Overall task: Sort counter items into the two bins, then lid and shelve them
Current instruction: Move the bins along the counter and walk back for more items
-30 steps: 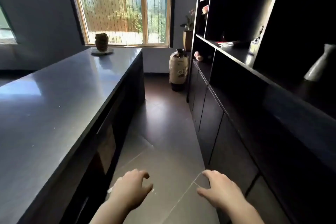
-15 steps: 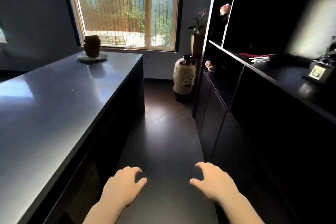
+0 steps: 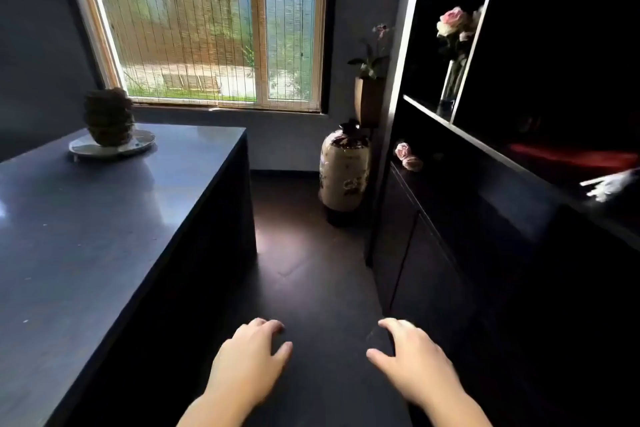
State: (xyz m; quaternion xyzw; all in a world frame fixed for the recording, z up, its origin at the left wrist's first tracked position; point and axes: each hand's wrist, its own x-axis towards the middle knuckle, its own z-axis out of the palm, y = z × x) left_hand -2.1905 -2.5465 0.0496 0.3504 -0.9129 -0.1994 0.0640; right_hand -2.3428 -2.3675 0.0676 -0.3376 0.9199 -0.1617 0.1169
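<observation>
My left hand [image 3: 247, 360] and my right hand [image 3: 414, 359] hang in front of me over the dark floor, palms down, fingers loosely curled, holding nothing. The long dark counter [image 3: 86, 236] runs along my left. A dark shelving unit [image 3: 485, 156] lines the right wall. On the counter's far end a plate [image 3: 142, 142] carries a brown ridged object [image 3: 109, 116]. No bins or lids are in view.
A large ceramic jar [image 3: 344, 172] stands on the floor by the shelves. A potted plant [image 3: 369, 94] is behind it. Roses in a glass vase [image 3: 453, 55], pink flowers [image 3: 408, 156] and a red item [image 3: 571, 158] sit on shelves. The aisle leads to a window [image 3: 207, 24].
The view has moved forward along the aisle and tilted up; the window, jar and shelves look closer. Both hands stay low in front, empty.
</observation>
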